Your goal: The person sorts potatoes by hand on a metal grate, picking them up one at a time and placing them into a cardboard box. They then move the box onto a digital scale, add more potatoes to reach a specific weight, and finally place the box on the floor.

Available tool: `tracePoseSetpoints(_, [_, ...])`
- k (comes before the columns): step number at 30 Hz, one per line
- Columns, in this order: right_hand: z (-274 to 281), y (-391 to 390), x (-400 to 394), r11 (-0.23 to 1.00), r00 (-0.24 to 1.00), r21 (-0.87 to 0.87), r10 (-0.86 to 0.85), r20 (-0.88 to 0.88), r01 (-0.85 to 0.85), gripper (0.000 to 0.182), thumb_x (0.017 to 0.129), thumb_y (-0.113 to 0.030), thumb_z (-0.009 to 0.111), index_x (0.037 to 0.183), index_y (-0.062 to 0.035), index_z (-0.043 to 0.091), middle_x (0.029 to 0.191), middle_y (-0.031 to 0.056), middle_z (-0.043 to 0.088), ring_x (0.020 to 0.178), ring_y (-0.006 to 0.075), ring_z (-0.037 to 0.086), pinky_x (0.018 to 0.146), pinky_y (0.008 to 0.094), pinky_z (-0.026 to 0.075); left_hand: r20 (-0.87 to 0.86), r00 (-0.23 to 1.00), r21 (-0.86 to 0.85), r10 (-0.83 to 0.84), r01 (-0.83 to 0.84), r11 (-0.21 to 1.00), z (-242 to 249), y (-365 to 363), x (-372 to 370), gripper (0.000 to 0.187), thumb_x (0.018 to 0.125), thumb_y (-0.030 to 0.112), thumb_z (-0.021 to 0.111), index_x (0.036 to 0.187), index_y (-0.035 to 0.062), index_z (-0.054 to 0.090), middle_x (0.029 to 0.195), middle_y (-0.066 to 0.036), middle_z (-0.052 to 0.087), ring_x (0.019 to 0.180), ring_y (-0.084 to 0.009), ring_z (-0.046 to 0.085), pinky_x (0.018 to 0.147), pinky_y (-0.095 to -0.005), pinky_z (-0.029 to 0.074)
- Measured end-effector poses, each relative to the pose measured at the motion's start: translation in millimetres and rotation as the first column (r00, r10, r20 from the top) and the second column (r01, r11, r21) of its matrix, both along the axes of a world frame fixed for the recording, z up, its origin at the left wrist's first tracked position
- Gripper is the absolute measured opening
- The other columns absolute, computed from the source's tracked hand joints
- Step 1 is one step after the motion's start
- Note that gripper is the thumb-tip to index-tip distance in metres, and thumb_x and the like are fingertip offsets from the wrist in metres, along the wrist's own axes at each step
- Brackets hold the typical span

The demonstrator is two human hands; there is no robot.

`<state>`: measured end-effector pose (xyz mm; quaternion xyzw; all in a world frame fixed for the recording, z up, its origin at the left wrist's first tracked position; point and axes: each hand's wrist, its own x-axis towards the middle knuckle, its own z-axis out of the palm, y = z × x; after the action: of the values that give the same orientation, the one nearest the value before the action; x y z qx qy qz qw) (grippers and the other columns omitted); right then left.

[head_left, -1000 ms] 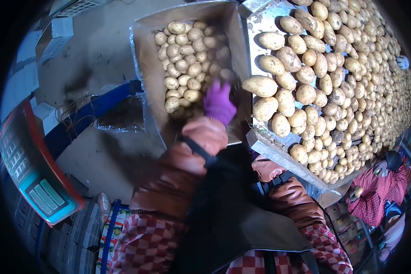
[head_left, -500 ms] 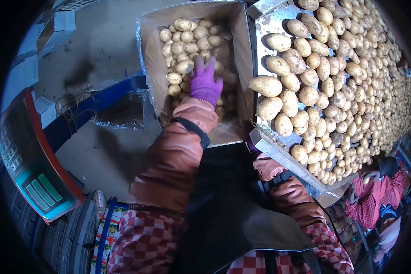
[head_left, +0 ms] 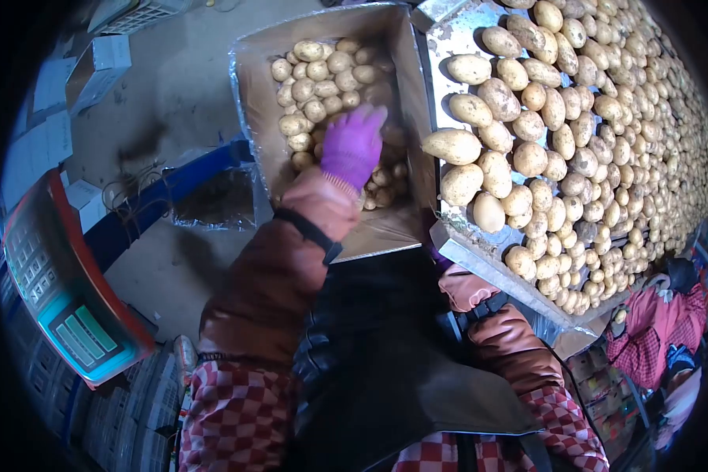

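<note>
Gloved left hand (head_left: pixel 352 145) within an open cardboard box (head_left: pixel 389 234), above a bed of potatoes (head_left: pixel 318 70); further potatoes (head_left: pixel 499 98) cover the bench (head_left: pixel 480 253) immediately to the right. Several hazards may be inferred. One long potato (head_left: pixel 451 146) appears to jut past the bench's edge toward the box, so a bump to the bench or a brush of the sleeve could roll it off. Hard pressure or scraping by the glove could bruise the potatoes beneath, and weight on the near wall from the forearm, which crosses it, could buckle the cardboard. The shadow along the box's right side could also hide a damaged potato. As to pose, the left forearm (head_left: pixel 259 275) rises obliquely from the lower left, with a dark band (head_left: pixel 311 234) near the wrist; the back of the glove faces the camera and the fingers (head_left: pixel 370 118) point away from the body, toward the box's far right. They seem partly bent, though blur softens their outline; whether they grasp a potato cannot be told. The right forearm (head_left: pixel 507 334) is bent toward the bench's near corner, where the right hand (head_left: pixel 437 256) is largely concealed; its finger opening and any hold cannot be determined.
</note>
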<state>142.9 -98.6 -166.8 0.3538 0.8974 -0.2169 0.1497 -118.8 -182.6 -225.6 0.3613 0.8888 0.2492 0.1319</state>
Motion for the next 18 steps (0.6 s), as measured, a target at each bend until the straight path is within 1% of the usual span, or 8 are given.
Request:
tracePoseSetpoints(2, [-3,-3,-2,1.0,1.0,0.008,-0.003,-0.008,0.003,0.059,0.087,-0.037,0.065,0.134,-0.0042,0.051,0.133,0.0228,0.054,0.129,0.035,0.045,0.108,0.0407,0.034,0.197,0.966,-0.37,0.168,-0.085,0.925,3,32,-18,0.046,0.082,0.035,0.066,0.125,0.0256,0.054,0.123,-0.015,0.055,0.094,-0.0339,0.064,0.076,-0.0465,0.053])
tracePoseSetpoints(3, [-5,-5,-3,1.0,1.0,0.012,-0.005,-0.012,0.005,0.059,0.087,-0.037,0.065,0.134,-0.0042,0.051,0.133,0.0228,0.054,0.129,0.035,0.045,0.108,0.0407,0.034,0.207,0.953,-0.463,0.223,-0.105,0.88,-6,47,-27,0.046,0.082,0.035,0.066,0.126,0.0255,0.054,0.122,-0.015,0.055,0.095,-0.0342,0.064,0.077,-0.0466,0.053])
tracePoseSetpoints(7, [-9,-5,-6,1.0,0.999,0.019,-0.013,-0.029,0.014,0.059,0.087,-0.037,0.065,0.134,-0.0042,0.051,0.133,0.0228,0.054,0.129,0.0348,0.046,0.107,0.0407,0.034,0.166,0.961,-0.589,0.222,-0.084,0.804,-40,75,-44,0.049,0.082,0.036,0.066,0.128,0.025,0.052,0.119,-0.016,0.057,0.097,-0.0352,0.062,0.081,-0.047,0.052])
tracePoseSetpoints(11, [-9,-3,-1,0.999,0.999,0.015,-0.032,-0.035,0.032,0.059,0.088,-0.037,0.065,0.134,-0.0042,0.051,0.133,0.0228,0.054,0.129,0.0347,0.046,0.107,0.0407,0.034,0.206,0.958,-0.454,0.202,-0.089,0.887,-15,54,-38,0.052,0.082,0.037,0.065,0.131,0.0244,0.051,0.116,-0.017,0.059,0.1,-0.0363,0.061,0.084,-0.0474,0.05])
tracePoseSetpoints(13, [-8,1,2,0.999,0.998,0.02,-0.043,-0.035,0.043,0.058,0.088,-0.037,0.065,0.134,-0.0042,0.051,0.133,0.0228,0.054,0.129,0.0347,0.046,0.107,0.0407,0.034,0.143,0.943,-0.089,0.3,-0.29,0.953,25,13,-23,0.059,0.076,0.036,0.072,0.129,0.0181,0.053,0.114,-0.017,0.06,0.102,-0.0362,0.06,0.087,-0.0453,0.05])
tracePoseSetpoints(14, [-8,2,3,0.999,0.998,0.02,-0.046,-0.034,0.047,0.058,0.088,-0.037,0.065,0.134,-0.0042,0.051,0.133,0.0228,0.054,0.129,0.0347,0.046,0.107,0.0407,0.034,0.019,0.929,-0.094,0.37,-0.367,0.925,28,-9,-18,0.059,0.076,0.033,0.073,0.129,0.016,0.053,0.113,-0.016,0.06,0.102,-0.0359,0.06,0.087,-0.0439,0.05])
tracePoseSetpoints(15, [-7,4,4,0.999,0.998,0.018,-0.049,-0.035,0.05,0.058,0.088,-0.037,0.065,0.134,-0.0042,0.051,0.133,0.0228,0.054,0.129,0.0346,0.046,0.107,0.0407,0.034,0.058,0.885,-0.05,0.462,-0.46,0.887,17,-37,-18,0.05,0.073,0.033,0.071,0.117,0.0151,0.056,0.101,-0.018,0.061,0.093,-0.037,0.061,0.078,-0.0483,0.05])
tracePoseSetpoints(18, [-2,7,11,0.998,0.998,0.02,-0.056,-0.032,0.057,0.058,0.088,-0.036,0.065,0.134,-0.0043,0.051,0.133,0.0228,0.054,0.129,0.0346,0.046,0.107,0.0407,0.034,-0.091,0.911,-0.17,0.403,-0.413,0.895,-58,-73,-12,0.052,0.07,0.03,0.073,0.116,0.0147,0.055,0.101,-0.018,0.06,0.093,-0.037,0.061,0.078,-0.0458,0.051])
